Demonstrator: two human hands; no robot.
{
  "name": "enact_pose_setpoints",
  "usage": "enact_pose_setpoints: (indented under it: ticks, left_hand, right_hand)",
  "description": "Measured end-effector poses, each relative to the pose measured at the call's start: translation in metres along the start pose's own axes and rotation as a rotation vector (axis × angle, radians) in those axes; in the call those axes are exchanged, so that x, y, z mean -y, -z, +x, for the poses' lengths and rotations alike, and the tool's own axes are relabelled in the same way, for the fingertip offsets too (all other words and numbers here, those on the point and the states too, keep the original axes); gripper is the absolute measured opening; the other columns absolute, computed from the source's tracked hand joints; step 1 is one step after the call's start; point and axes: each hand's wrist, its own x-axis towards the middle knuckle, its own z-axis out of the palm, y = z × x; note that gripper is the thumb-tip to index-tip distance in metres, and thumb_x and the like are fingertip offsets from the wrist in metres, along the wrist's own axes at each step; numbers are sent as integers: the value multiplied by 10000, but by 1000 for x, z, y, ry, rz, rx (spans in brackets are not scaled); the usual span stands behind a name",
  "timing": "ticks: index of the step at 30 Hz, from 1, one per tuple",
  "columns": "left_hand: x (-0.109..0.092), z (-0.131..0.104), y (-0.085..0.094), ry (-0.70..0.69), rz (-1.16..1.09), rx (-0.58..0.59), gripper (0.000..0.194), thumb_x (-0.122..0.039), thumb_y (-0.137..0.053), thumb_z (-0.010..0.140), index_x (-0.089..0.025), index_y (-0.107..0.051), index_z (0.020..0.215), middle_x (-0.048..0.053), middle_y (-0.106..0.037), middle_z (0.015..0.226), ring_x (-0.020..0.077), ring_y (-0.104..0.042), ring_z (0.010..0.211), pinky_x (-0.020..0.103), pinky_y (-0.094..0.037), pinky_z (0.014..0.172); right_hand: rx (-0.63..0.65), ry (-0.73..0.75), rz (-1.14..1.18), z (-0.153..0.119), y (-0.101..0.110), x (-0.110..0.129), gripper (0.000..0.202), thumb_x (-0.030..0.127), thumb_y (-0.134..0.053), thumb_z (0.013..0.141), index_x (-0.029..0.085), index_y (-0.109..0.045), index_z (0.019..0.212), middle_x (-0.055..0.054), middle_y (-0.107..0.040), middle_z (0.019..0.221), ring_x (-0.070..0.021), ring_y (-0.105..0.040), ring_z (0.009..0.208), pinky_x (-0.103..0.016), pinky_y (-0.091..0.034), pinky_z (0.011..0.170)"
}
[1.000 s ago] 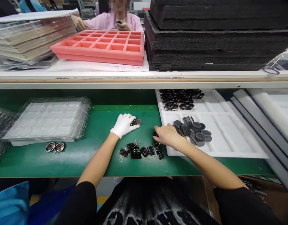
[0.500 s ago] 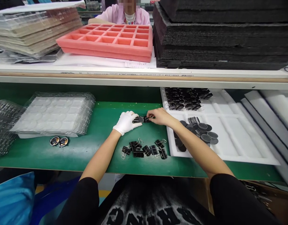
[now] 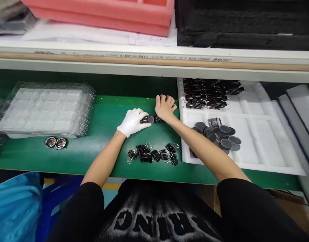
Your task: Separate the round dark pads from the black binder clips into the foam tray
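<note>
My left hand (image 3: 133, 122), in a white glove, grips a black binder clip (image 3: 144, 119) on the green table. A round grey disc (image 3: 150, 119) lies against that clip, with another black clip (image 3: 158, 119) on its right. Just above the right clip is my bare right hand (image 3: 166, 106), its fingers apart and bent, with nothing visible in them. Several loose black binder clips (image 3: 156, 155) are scattered nearer the table's front edge. To the right, dark round discs (image 3: 221, 133) lie piled in a white foam tray (image 3: 259, 143), with rows of black clips (image 3: 205, 94) behind them.
Clear plastic trays (image 3: 47, 109) are stacked at the left, with two round shiny pieces (image 3: 55, 143) in front. A shelf edge (image 3: 149, 69) crosses above the table, bearing red foam trays (image 3: 106, 16) and black foam (image 3: 245, 27). Grey-white foam sheets (image 3: 302, 127) lean at the right.
My right hand has let go of the right clip and moved up off it, its fingers spreading. My left hand stays at the left clip. The view has tilted down.
</note>
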Motion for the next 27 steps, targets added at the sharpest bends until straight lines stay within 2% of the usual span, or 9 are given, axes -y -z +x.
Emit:
enact_pose_setpoints:
  ticks: [3, 9, 27]
  left_hand:
    - [1, 0, -2, 2, -8, -10, 522, -621, -685, 920, -245, -719, 1281, 96, -692, 1230, 301, -607, 1081, 414, -381, 896]
    - [-2, 2, -1, -4, 15, 2, 533, -626, -693, 915, -247, -719, 1289, 101, -696, 1231, 302, -612, 1067, 412, -376, 872]
    - [-10, 9, -5, -22, 57, 6, 543, -657, -654, 931, -261, -699, 1300, 93, -693, 1253, 296, -611, 1096, 428, -384, 902]
  right_hand:
    - [-44, 69, -15, 1, 0, -10, 654, 578, -95, 1085, 217, -522, 1425, -199, -439, 1504, -336, -291, 1488, -652, -219, 1172]
    - [-77, 79, 18, 0, 1, -17, 625, 526, -83, 1096, 220, -554, 1369, -177, -467, 1480, -311, -325, 1476, -614, -219, 1192]
    - [-108, 16, 72, 3, -4, -18, 612, 513, -82, 1097, 208, -581, 1278, -180, -508, 1417, -314, -360, 1427, -614, -230, 1176]
